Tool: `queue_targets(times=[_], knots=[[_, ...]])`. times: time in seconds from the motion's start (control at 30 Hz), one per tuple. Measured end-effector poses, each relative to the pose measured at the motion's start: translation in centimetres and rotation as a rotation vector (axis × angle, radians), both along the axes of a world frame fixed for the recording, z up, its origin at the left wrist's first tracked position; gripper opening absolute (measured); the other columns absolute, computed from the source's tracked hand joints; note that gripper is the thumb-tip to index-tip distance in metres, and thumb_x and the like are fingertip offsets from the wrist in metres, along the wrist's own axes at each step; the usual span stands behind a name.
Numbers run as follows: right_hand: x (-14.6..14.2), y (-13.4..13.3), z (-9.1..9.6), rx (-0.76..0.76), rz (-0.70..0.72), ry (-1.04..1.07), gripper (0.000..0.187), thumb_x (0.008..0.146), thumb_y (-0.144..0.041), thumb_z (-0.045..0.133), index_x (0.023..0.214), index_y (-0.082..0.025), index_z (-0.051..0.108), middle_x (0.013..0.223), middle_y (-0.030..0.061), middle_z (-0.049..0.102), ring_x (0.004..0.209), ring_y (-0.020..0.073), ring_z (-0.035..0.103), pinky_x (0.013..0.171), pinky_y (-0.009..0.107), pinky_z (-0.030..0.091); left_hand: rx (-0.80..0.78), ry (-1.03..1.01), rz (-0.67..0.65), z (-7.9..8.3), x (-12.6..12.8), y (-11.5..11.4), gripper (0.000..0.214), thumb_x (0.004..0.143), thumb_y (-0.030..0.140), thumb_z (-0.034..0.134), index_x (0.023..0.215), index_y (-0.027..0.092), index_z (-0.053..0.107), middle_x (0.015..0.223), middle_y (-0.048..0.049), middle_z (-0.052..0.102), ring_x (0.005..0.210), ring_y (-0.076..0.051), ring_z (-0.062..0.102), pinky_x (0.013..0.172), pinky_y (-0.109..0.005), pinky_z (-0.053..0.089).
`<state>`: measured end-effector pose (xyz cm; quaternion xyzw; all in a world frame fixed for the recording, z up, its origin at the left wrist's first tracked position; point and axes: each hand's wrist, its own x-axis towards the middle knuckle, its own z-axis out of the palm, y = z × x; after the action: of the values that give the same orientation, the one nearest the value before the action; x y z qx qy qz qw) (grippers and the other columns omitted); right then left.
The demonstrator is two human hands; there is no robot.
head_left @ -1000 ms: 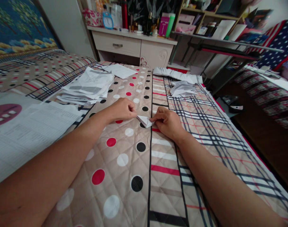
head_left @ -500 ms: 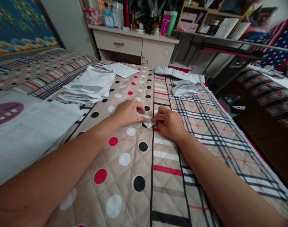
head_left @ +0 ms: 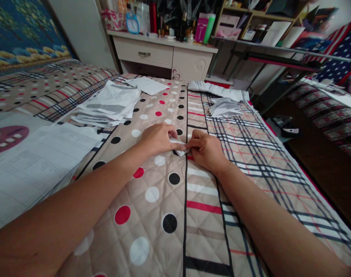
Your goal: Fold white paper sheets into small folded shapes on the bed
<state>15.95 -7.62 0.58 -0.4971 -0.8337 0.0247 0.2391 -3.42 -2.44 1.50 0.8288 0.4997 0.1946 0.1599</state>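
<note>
Between my two hands lies a small folded piece of white paper (head_left: 180,152) on the quilted bedspread (head_left: 152,215). My left hand (head_left: 159,137) presses on it from the left, thumb stretched along its top, fingers curled behind. From the right, my right hand (head_left: 207,150) is closed at the paper's right end, its thumb and forefinger pinched together there. The tips of both hands nearly meet. Much of the paper is hidden under the fingers.
A stack of cut paper (head_left: 112,102) lies at the left, with printed sheets (head_left: 48,161) nearer me. Folded paper pieces (head_left: 225,107) and a row of folded strips (head_left: 218,90) rest at the far right. Behind the bed stands a white dresser (head_left: 158,55).
My left thumb has slid slightly right along the paper, toward the right fingertips. My right hand has stayed almost in place.
</note>
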Motion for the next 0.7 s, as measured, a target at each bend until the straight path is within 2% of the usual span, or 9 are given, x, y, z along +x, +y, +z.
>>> queue_targets(times=[0.1,0.27,0.37,0.5,0.6,0.7], knots=[[0.2,0.2,-0.2,-0.025,-0.034,0.075,0.030,0.071,-0.007,0.052,0.080,-0.021,0.077,0.080,0.0030,0.063,0.070,0.0147,0.058,0.060,0.025,0.038,0.011,0.033,-0.041,-0.2,-0.1,-0.2,0.054,0.056,0.066,0.077,0.088,0.023,0.066,0.092,-0.0026,0.067,0.079,-0.020,0.060,0.063,-0.029,0.036],[0.6,0.1,0.2,-0.073,-0.190,0.104,0.036,0.067,-0.012,0.059,0.099,-0.021,0.072,0.087,0.0021,0.069,0.071,0.0157,0.059,0.061,0.026,0.038,0.024,0.066,-0.073,-0.5,-0.3,-0.2,0.050,0.062,0.061,0.076,0.090,0.023,0.063,0.098,-0.0033,0.065,0.082,-0.020,0.060,0.063,-0.029,0.035],[0.7,0.0,0.5,-0.089,-0.261,0.032,0.024,0.069,-0.019,0.061,0.091,-0.021,0.071,0.080,0.0015,0.070,0.065,0.0156,0.058,0.057,0.026,0.034,0.027,0.063,-0.111,-0.5,-0.3,-0.1,0.043,0.065,0.059,0.075,0.084,0.022,0.063,0.095,-0.0031,0.065,0.080,-0.020,0.059,0.062,-0.028,0.034],[0.6,0.1,0.3,-0.084,-0.307,0.000,0.013,0.071,-0.023,0.061,0.081,-0.021,0.069,0.067,0.0008,0.067,0.057,0.0144,0.053,0.053,0.026,0.029,0.015,0.017,-0.128,-0.6,-0.2,-0.1,0.040,0.062,0.052,0.079,0.077,0.020,0.060,0.083,-0.0014,0.064,0.070,-0.017,0.056,0.058,-0.027,0.032],[0.7,0.4,-0.1,-0.127,-0.253,0.150,0.010,0.071,-0.023,0.060,0.078,-0.020,0.068,0.066,0.0003,0.066,0.057,0.0134,0.053,0.054,0.025,0.031,-0.025,-0.083,-0.116,-1.0,0.0,-0.1,0.037,0.059,0.044,0.082,0.072,0.020,0.059,0.073,0.0015,0.063,0.064,-0.014,0.053,0.056,-0.025,0.031],[0.8,0.7,-0.3,-0.261,-0.144,0.471,0.009,0.071,-0.021,0.059,0.076,-0.018,0.066,0.069,0.0008,0.066,0.059,0.0129,0.055,0.055,0.023,0.037,-0.096,-0.247,-0.060,-1.3,0.3,-0.1,0.031,0.057,0.034,0.084,0.075,0.019,0.063,0.070,0.0030,0.063,0.063,-0.013,0.054,0.056,-0.024,0.035]])
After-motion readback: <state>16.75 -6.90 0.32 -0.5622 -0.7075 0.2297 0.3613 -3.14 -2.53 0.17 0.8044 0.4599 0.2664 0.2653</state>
